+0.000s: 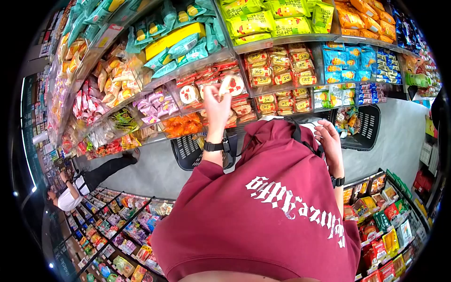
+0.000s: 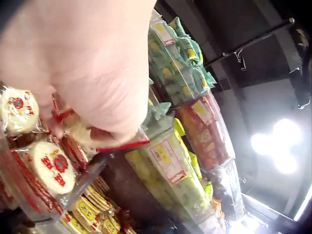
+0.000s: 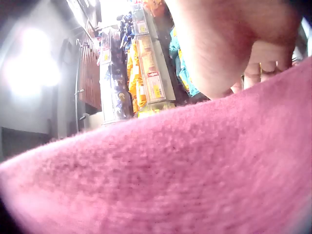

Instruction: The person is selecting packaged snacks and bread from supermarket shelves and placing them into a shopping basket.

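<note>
My left hand reaches into a clear bin of round white biscuits with red print, each in its own wrapper. Between thumb and fingers it pinches one of these wrapped round biscuits. In the left wrist view the wrapper's red edge sticks out below the hand, whose palm hides most of the biscuit. More of them, such as one white biscuit, lie in the bin below. My right hand hangs beside the maroon sweatshirt, fingers loosely bent, with nothing seen in it.
Bins of yellow-labelled round biscuits, green packets and blue packets line the shelf. One black basket is below my left forearm; another basket holds packets. Behind are snack racks and another person.
</note>
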The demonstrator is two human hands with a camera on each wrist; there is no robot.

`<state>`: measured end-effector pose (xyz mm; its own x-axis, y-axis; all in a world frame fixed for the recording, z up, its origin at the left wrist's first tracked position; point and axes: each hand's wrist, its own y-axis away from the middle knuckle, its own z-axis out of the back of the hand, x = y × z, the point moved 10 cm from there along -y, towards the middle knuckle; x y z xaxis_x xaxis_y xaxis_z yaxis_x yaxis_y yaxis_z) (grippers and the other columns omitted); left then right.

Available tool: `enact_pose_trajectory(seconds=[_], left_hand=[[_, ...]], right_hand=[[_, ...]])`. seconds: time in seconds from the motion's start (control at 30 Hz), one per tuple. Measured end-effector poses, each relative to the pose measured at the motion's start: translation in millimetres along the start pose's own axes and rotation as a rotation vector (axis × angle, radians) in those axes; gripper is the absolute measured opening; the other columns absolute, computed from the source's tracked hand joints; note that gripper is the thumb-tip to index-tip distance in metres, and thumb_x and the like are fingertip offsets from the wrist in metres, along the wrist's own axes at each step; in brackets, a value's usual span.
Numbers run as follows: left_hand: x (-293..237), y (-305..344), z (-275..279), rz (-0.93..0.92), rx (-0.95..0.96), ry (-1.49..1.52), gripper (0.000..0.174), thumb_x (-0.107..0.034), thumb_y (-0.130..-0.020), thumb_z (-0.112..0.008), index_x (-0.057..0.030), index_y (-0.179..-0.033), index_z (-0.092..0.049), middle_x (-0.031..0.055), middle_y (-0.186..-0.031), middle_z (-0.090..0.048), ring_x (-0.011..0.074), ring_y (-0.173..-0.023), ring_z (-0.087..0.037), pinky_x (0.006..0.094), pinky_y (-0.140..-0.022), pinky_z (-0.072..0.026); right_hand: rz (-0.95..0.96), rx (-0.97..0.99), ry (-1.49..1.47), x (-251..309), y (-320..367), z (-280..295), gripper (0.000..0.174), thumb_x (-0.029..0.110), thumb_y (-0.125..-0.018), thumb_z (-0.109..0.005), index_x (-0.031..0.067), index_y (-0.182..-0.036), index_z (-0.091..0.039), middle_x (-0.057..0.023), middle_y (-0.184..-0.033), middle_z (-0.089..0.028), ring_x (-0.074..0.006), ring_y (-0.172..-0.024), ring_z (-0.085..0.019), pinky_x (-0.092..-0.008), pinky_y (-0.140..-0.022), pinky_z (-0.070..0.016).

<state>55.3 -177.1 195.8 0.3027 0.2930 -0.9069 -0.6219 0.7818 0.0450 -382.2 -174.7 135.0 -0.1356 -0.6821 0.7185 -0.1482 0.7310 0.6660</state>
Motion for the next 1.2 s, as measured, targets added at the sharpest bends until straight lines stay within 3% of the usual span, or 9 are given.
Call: enact_pose_trajectory(seconds=[0.23, 0.37, 0.4, 0.63, 0.77, 0.83, 0.87, 1.0, 1.2], left_hand=[[28.1, 7.8, 91.1, -0.096, -0.505, -0.378, 0.033, -0.001, -0.077, -0.072, -0.0037, -0.089, -0.041, 0.0158, -0.1, -0.047, 0.0346, -0.102, -0.047, 0.046, -0.094, -0.039], [57.4, -3.1, 108.9, -0.136, -0.605, -0.487, 0.041, -0.007, -0.075, -0.083, -0.0033, -0.098, -0.05, 0.0267, -0.127, -0.04, 0.0445, -0.129, -0.038, 0.0536, -0.109, -0.0325], [60.8, -6.6, 102.0, -0.123, -0.552, -0.62, 0.046, -0.018, -0.076, -0.086, -0.004, -0.107, -0.056, 0.0316, -0.137, -0.037, 0.0485, -0.134, -0.034, 0.0582, -0.112, -0.0288], [56.4, -3.2, 71.9, -0.013, -0.502, -0.622, 0.043, -0.026, -0.08, -0.08, -0.0068, -0.115, -0.062, 0.032, -0.142, -0.037, 0.0471, -0.135, -0.033, 0.0585, -0.113, -0.0267], [14.3, 12.3, -4.1, -0.25, -0.285, -0.412, 0.026, -0.014, -0.084, -0.073, -0.0076, -0.108, -0.065, 0.0202, -0.127, -0.055, 0.0386, -0.125, -0.048, 0.0507, -0.11, -0.0342], [42.9, 11.4, -67.9, -0.167, 0.08, -0.144, 0.015, -0.009, -0.088, -0.071, -0.0052, -0.102, -0.065, 0.0124, -0.106, -0.067, 0.0286, -0.106, -0.064, 0.0407, -0.097, -0.0475], [39.6, 22.3, -100.9, -0.053, 0.235, -0.082, 0.01, -0.009, -0.092, -0.069, -0.003, -0.099, -0.065, 0.0085, -0.089, -0.071, 0.0215, -0.086, -0.071, 0.0331, -0.08, -0.0541], [-37.7, 64.3, -161.5, -0.232, 0.737, -0.014, 0.01, -0.009, -0.094, -0.067, -0.0021, -0.102, -0.069, 0.0114, -0.089, -0.072, 0.0213, -0.085, -0.073, 0.033, -0.08, -0.0563], [-20.2, 64.5, -189.8, -0.294, 0.873, -0.137, 0.015, -0.015, -0.095, -0.065, -0.0032, -0.105, -0.068, 0.0133, -0.098, -0.073, 0.0271, -0.091, -0.073, 0.0362, -0.083, -0.056]], right_hand=[[-0.007, 0.073, 0.073, 3.7, -8.9, -10.0, 0.022, 0.012, -0.103, -0.059, 0.0078, -0.125, -0.063, -0.0018, -0.109, -0.067, -0.0088, -0.095, -0.063, -0.0237, -0.085, -0.0499], [-0.004, 0.08, 0.101, 5.8, -9.2, -11.8, 0.023, 0.013, -0.103, -0.059, 0.0079, -0.125, -0.063, -0.0026, -0.11, -0.068, -0.0092, -0.096, -0.063, -0.0237, -0.086, -0.0496], [-0.005, 0.082, 0.103, 6.2, -7.2, -12.1, 0.023, 0.013, -0.103, -0.059, 0.0079, -0.125, -0.063, -0.0026, -0.11, -0.068, -0.0092, -0.096, -0.063, -0.0237, -0.086, -0.0496], [0.005, 0.022, 0.059, 14.6, -1.2, -4.6, 0.022, 0.01, -0.102, -0.059, 0.0075, -0.124, -0.063, -0.0032, -0.109, -0.067, -0.0085, -0.093, -0.062, -0.0237, -0.085, -0.0499], [-0.009, 0.0, 0.036, 9.3, 2.5, -2.9, 0.023, 0.011, -0.102, -0.06, 0.0077, -0.124, -0.064, -0.0031, -0.11, -0.067, -0.0091, -0.095, -0.062, -0.0243, -0.086, -0.0504], [0.026, 0.032, 0.053, 1.0, -3.6, 1.3, 0.023, 0.013, -0.103, -0.06, 0.0077, -0.125, -0.064, -0.0036, -0.112, -0.067, -0.0103, -0.097, -0.063, -0.0249, -0.087, -0.0508], [0.028, 0.032, 0.063, 4.8, 0.0, -1.5, 0.024, 0.014, -0.103, -0.06, 0.0076, -0.125, -0.064, -0.0038, -0.112, -0.068, -0.0105, -0.098, -0.063, -0.0251, -0.088, -0.0509], [0.058, 0.018, 0.054, 11.9, 13.7, 5.7, 0.024, 0.015, -0.103, -0.061, 0.0079, -0.125, -0.064, -0.0038, -0.112, -0.068, -0.0112, -0.1, -0.064, -0.0257, -0.089, -0.051], [0.09, -0.262, -0.284, 3.3, 64.6, 79.7, 0.023, 0.014, -0.103, -0.062, 0.0052, -0.124, -0.063, -0.0033, -0.106, -0.068, -0.0114, -0.095, -0.066, -0.0259, -0.085, -0.0537]])
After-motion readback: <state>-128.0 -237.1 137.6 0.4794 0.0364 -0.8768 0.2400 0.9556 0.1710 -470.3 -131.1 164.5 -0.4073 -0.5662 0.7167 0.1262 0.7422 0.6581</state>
